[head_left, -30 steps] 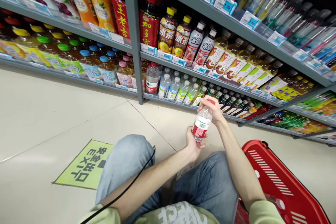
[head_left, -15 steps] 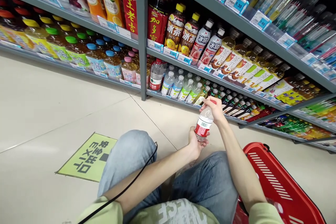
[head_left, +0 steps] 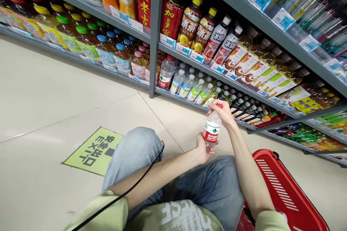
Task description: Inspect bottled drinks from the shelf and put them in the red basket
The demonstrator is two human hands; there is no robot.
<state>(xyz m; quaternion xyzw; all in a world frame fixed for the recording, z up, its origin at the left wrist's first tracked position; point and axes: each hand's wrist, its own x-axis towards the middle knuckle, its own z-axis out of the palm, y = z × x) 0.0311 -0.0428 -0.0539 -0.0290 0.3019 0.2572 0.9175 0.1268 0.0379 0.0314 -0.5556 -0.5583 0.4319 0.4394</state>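
Observation:
A clear water bottle (head_left: 211, 131) with a red cap and a red and white label is held upright, slightly tilted, above my knees. My left hand (head_left: 204, 148) wraps round its lower part from below. At the top, my right hand (head_left: 221, 112) grips the cap and neck, its fingers closed. The green tree mark on the label faces me. Behind the hands, the bottom shelf carries a larger red-capped water bottle (head_left: 166, 72) and several small drink bottles (head_left: 195, 90) with white caps.
A red shopping basket (head_left: 282, 184) stands on the floor by my right leg. Grey shelves (head_left: 155, 43) packed with drinks run across the front. A green exit sign (head_left: 90, 153) is stuck to the tiled floor at left. A black cord (head_left: 135, 187) crosses my left arm.
The bottle has turned in my hands, so the label's front shows instead of its barcode side. My view has shifted a little, and the shelves appear further right.

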